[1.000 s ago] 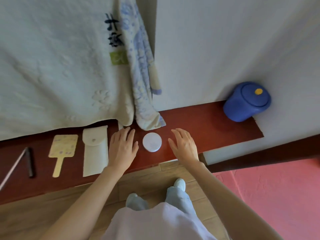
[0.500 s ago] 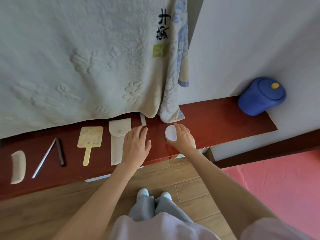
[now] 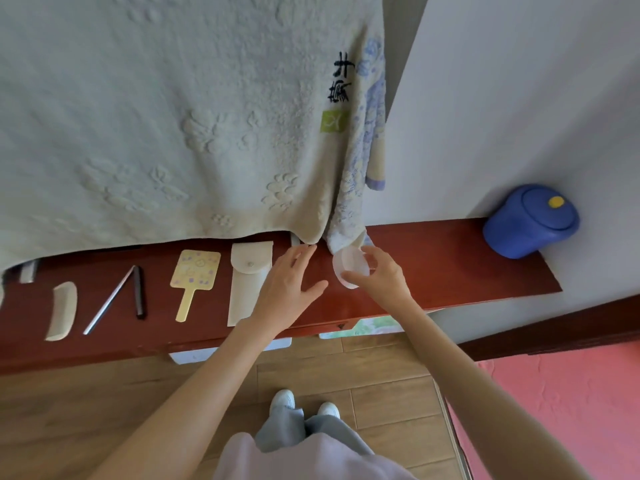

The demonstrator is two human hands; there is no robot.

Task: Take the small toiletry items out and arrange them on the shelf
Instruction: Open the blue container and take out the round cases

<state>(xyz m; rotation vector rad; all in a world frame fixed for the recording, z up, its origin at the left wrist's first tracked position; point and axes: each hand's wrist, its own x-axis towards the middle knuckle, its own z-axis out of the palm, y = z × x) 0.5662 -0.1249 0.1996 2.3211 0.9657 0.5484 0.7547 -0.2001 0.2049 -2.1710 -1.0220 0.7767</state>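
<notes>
My right hand point(image 3: 379, 277) grips a small round white case point(image 3: 349, 266), tilted up off the red-brown shelf point(image 3: 450, 258). Just to its left, my left hand point(image 3: 289, 289) hovers flat with fingers spread and holds nothing. In a row further left on the shelf lie a white snap pouch point(image 3: 247, 278), a yellow hand mirror point(image 3: 194, 277), a black stick point(image 3: 139, 292), a silver stick point(image 3: 109, 299) and a pale comb point(image 3: 62, 310).
A blue lidded pot point(image 3: 530, 220) stands at the shelf's right end against the white wall. Large pale towels point(image 3: 173, 116) hang down to the shelf's back edge. Below are a wooden floor and a pink mat point(image 3: 554, 410).
My right hand closed on the round white case and lifted it, tilted, off the shelf. The view swung left, showing more of the shelf's left part.
</notes>
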